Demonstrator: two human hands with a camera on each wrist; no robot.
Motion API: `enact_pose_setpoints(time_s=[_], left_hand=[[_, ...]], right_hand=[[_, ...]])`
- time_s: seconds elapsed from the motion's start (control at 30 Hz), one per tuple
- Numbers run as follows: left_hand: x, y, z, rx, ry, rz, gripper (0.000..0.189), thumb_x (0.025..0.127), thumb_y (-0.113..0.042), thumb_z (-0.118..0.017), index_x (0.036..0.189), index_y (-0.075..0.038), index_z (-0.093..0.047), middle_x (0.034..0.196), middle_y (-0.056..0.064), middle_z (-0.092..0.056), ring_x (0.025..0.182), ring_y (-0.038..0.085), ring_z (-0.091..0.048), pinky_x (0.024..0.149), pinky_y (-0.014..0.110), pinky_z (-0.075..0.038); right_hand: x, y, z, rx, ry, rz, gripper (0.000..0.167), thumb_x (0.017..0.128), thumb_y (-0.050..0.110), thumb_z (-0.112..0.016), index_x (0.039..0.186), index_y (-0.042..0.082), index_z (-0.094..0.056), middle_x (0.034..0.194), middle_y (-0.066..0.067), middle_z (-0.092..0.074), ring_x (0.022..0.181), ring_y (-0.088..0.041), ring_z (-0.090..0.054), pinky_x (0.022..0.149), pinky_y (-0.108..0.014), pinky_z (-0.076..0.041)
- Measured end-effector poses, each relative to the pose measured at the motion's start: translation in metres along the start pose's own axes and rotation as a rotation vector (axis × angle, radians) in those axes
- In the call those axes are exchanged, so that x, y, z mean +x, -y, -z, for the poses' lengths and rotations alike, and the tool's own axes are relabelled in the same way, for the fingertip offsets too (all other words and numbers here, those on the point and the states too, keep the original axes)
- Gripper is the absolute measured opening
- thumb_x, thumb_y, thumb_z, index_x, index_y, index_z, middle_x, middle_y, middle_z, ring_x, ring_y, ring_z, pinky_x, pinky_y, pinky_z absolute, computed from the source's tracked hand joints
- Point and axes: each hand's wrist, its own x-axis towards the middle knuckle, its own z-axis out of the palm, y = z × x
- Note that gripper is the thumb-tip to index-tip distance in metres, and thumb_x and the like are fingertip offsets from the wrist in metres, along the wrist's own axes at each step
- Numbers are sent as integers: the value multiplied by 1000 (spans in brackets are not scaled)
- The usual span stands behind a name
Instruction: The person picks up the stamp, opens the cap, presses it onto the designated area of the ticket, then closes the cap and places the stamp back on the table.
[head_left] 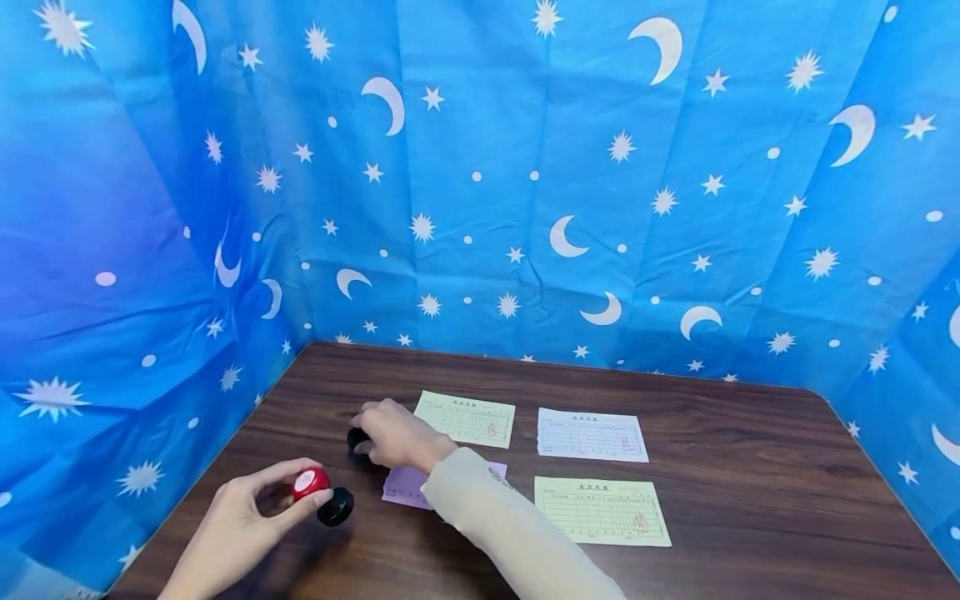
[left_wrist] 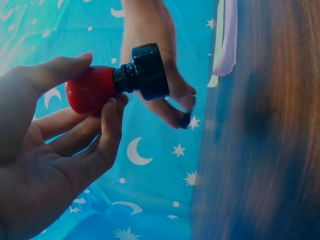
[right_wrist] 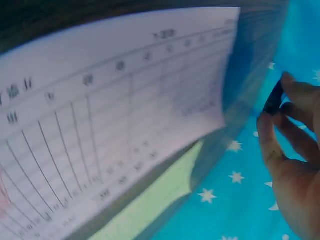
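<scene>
My left hand (head_left: 232,521) grips a stamp by its round red handle (left_wrist: 90,92), above the front left of the table. The stamp's black base (left_wrist: 150,72) points toward the right. Farther back, my right hand (head_left: 397,435) pinches a small black round piece (right_wrist: 273,99), which looks like a cap, between thumb and fingers. In the head view this black piece (head_left: 356,438) is partly hidden by the fingers. A purple slip (head_left: 405,487) lies under my right forearm, which covers much of it. Behind the right wrist is a pale green slip (head_left: 465,419) with a red mark.
A white printed slip (head_left: 588,435) and a yellow-green slip (head_left: 600,510), both with red marks, lie to the right on the dark wooden table (head_left: 750,467). Blue curtains (head_left: 510,167) with moons and stars hang behind the table and along its sides.
</scene>
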Motion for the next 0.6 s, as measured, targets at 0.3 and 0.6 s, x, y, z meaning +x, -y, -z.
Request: enact_pose_setpoints(time_s=[0.3,0.6], left_hand=[[2,-7,-7,-61,9,-55,49,87,-37,-87,125,-7,-75,115,10,-78,91,-5,-69,78,23,-63],[1,-23,-9,-141,18,-120,41,88,-33,-86,122,-12,-76,115,6,-78,96,-5,-69,82,22,-63]], right_hand=[[-40,-6,39,123,-89,26,49,106,32,-63,149,8,-58,134,-7,-71,78,-2,-60,72,-11,-47],[-89,-27,63,200,-188,28,41,105,28,-66,144,15,-65,125,-6,-70,99,-13,-71,83,-15,-55]])
